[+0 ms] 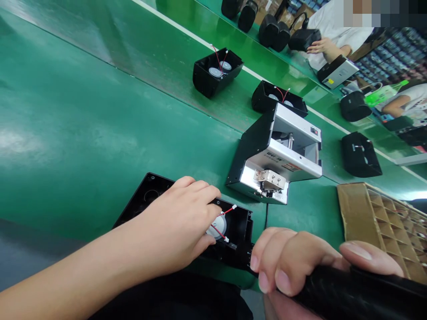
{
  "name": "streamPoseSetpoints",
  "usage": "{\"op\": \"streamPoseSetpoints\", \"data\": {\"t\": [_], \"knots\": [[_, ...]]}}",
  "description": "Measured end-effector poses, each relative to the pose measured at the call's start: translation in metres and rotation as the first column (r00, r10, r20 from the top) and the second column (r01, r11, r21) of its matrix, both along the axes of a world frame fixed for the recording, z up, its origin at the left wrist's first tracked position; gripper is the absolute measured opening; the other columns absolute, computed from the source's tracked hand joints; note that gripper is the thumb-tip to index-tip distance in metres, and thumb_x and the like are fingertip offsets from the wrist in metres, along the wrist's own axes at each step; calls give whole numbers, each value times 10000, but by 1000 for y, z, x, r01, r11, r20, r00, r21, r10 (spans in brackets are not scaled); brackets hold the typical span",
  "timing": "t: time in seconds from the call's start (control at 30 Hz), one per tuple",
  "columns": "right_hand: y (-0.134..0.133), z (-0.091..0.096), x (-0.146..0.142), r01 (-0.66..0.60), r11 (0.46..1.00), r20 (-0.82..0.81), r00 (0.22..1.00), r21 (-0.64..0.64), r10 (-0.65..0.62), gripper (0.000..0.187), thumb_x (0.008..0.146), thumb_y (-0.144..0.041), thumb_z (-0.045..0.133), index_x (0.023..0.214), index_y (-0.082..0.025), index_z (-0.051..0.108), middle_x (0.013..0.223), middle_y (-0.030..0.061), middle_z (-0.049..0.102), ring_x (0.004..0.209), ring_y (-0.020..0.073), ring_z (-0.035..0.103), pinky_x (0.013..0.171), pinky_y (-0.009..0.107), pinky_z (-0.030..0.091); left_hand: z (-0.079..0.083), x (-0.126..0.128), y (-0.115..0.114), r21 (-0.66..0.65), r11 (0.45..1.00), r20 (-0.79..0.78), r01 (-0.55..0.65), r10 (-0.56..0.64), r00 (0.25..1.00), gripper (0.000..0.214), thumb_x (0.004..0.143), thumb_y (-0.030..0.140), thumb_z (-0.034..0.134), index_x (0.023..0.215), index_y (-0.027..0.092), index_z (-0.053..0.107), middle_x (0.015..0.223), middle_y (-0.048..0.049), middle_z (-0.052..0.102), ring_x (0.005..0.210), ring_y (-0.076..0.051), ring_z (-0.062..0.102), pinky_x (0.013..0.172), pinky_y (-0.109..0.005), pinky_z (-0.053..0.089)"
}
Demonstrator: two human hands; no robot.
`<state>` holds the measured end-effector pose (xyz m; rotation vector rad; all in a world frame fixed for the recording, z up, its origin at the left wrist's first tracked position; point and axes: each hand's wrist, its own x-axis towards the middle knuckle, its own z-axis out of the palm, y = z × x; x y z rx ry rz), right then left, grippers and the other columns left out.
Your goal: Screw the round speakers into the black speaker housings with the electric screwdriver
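Note:
My left hand (187, 215) lies across an open black speaker housing (240, 224) at the table's near edge. Its fingers bend over the far wall and its thumb is on the near side, gripping the housing. Inside sits a round grey speaker driver (218, 226), partly covered by that hand, with red wires (218, 231) ending in white plugs. My right hand (300, 258) is wrapped around a black electric screwdriver (370, 289), held slanting. The screwdriver's front end is at the housing's near right corner; its tip is hidden.
A silver and black screw feeder (283, 155) stands just beyond the housing. To the right is a divided cardboard box (356, 213). Open speaker housings (216, 73) sit along the green bench (100, 124). Across it, a co-worker's hand (322, 46) touches a black speaker (303, 40).

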<state>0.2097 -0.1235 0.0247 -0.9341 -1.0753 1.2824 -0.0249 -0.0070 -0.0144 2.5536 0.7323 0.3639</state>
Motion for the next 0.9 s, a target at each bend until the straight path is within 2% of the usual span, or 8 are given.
{"op": "streamPoseSetpoints", "data": {"t": [0.1, 0.23, 0.33, 0.5, 0.63, 0.77, 0.8, 0.9], "knots": [[3, -2, 6, -61, 998, 29, 998, 14, 61, 494, 1205, -402, 451, 1039, -282, 901, 826, 60, 850, 776, 255, 819, 797, 480, 689, 0, 1, 0, 0, 1000, 1, -5, 5, 1000, 270, 984, 340, 886, 1223, 219, 848, 1352, -120, 801, 1256, -379, 751, 1065, -597, 560], [18, 1, 17, -306, 946, 155, 945, 105, 288, 451, 1214, -402, 419, 1316, -404, 859, 876, 54, 894, 774, 294, 865, 765, 516, 712, 2, 1, -1, -28, 1000, -15, -13, 13, 1000, 259, 939, 331, 935, 1163, 230, 855, 1324, -108, 807, 1239, -374, 750, 1058, -595, 560], [24, 2, 22, -401, 912, 252, 895, 89, 369, 580, 1221, -451, 307, 1294, -369, 876, 804, 81, 867, 782, 324, 872, 741, 539, 707, 3, 0, -1, -52, 999, -26, -11, 9, 1000, 258, 918, 323, 955, 1138, 230, 858, 1323, -102, 806, 1237, -371, 744, 1056, -602, 559], [20, -1, 21, -267, 953, 177, 954, 144, 241, 534, 1220, -395, 315, 1378, -455, 822, 849, 45, 878, 749, 309, 862, 726, 515, 699, 3, 2, 0, -72, 997, -34, -18, 16, 999, 243, 929, 324, 946, 1137, 233, 858, 1317, -95, 801, 1230, -364, 741, 1057, -610, 555], [13, -5, 15, -254, 966, 187, 953, 58, 239, 622, 1215, -559, 340, 1110, -369, 922, 803, 53, 874, 696, 313, 843, 716, 525, 692, 3, 2, 0, -78, 997, -48, -17, 13, 999, 238, 923, 319, 948, 1127, 231, 862, 1317, -96, 804, 1234, -365, 741, 1053, -609, 555], [5, -5, -2, 56, 996, 123, 990, 73, -64, 655, 1229, -523, 327, 981, -327, 900, 705, 30, 811, 653, 268, 795, 698, 472, 668, 3, 2, 0, -65, 998, -40, -15, 13, 999, 232, 931, 324, 945, 1126, 228, 865, 1322, -96, 809, 1234, -363, 747, 1049, -608, 553], [4, -4, -6, 71, 994, 142, 986, 86, -83, 645, 1232, -507, 334, 966, -308, 887, 705, 31, 809, 656, 263, 794, 700, 462, 664, 3, 1, -1, -58, 998, -39, -14, 12, 999, 239, 933, 328, 944, 1135, 227, 866, 1327, -96, 810, 1234, -363, 748, 1046, -607, 552], [7, 2, -18, -111, 987, 307, 949, 119, 70, 614, 1229, -498, 356, 900, -264, 819, 722, 45, 825, 666, 250, 808, 696, 432, 669, 2, 1, -2, -24, 1000, -30, -13, 13, 999, 277, 938, 339, 940, 1172, 212, 863, 1358, -106, 808, 1245, -371, 749, 1030, -606, 553]]}}
